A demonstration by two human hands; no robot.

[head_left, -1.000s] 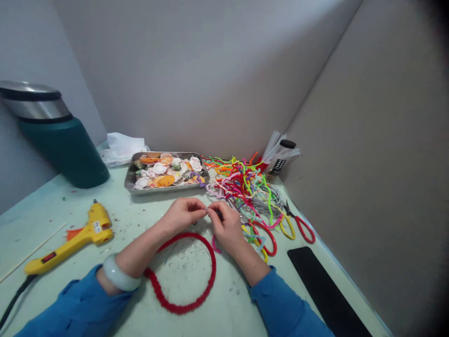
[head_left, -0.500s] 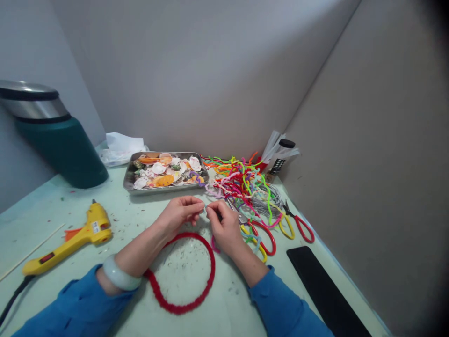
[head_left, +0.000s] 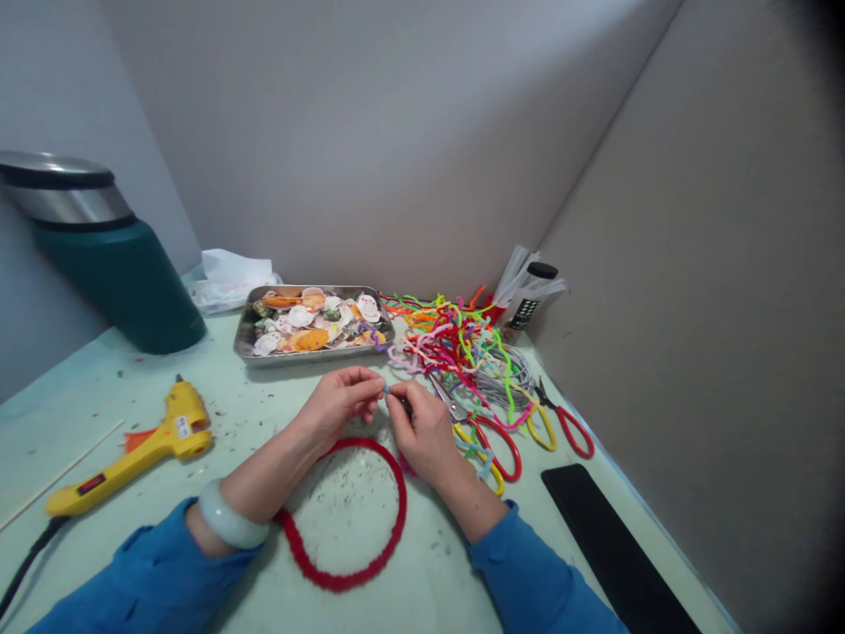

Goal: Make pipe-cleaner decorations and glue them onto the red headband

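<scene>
Between the fingertips of my left hand and my right hand is a small light-blue piece, mostly covered and too small to name for certain. Both hands pinch at it above the table. Something dark shows under the curled fingers of my right hand; what it is I cannot make out. Below my hands a ring of red fuzzy pipe cleaner lies on the table, partly behind my left wrist. Red-handled scissors rest just right of my right hand, near a tangle of coloured pipe cleaners.
A metal tray of seashells stands at the back. On the left are a yellow glue gun, a thin stick and a large green bottle. More scissors, a black strip and a black-lidded container are on the right.
My right fingers have shifted slightly, and the light-blue piece between my fingertips shows a little more. Otherwise the table looks the same.
</scene>
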